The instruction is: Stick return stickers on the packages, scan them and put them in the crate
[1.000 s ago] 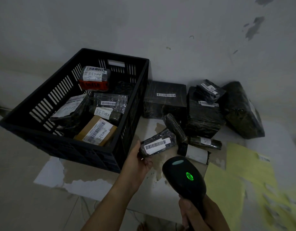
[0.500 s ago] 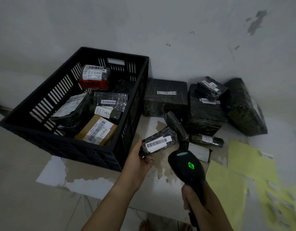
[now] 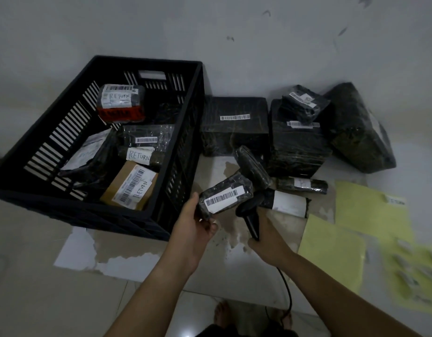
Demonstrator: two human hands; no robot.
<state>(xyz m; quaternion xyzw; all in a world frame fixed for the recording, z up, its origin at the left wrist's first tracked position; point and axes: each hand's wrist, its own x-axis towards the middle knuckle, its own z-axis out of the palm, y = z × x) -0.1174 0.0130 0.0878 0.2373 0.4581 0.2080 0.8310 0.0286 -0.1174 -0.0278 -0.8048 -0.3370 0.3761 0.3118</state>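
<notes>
My left hand point(image 3: 194, 222) grips a small black wrapped package point(image 3: 225, 194) by its near end, its white barcode label facing up. My right hand point(image 3: 263, 235) holds the black barcode scanner point(image 3: 251, 215) by its handle, the scanner head tucked close under the package's right end. The black slotted crate point(image 3: 71, 198) stands to the left and holds several packages, some with handwritten RETURN stickers point(image 3: 139, 155). More black wrapped packages point(image 3: 234, 127) lie along the wall to the right of the crate.
Yellow sticker sheets point(image 3: 331, 249) lie on the floor at the right, some with small labels on them. A torn cardboard sheet point(image 3: 112, 251) lies under the work area. The scanner's cable point(image 3: 286, 290) runs down toward my feet. The wall stands close behind.
My right hand has carried the scanner forward and tipped it down, up against the held package. Its green light no longer shows. The package has barely moved.
</notes>
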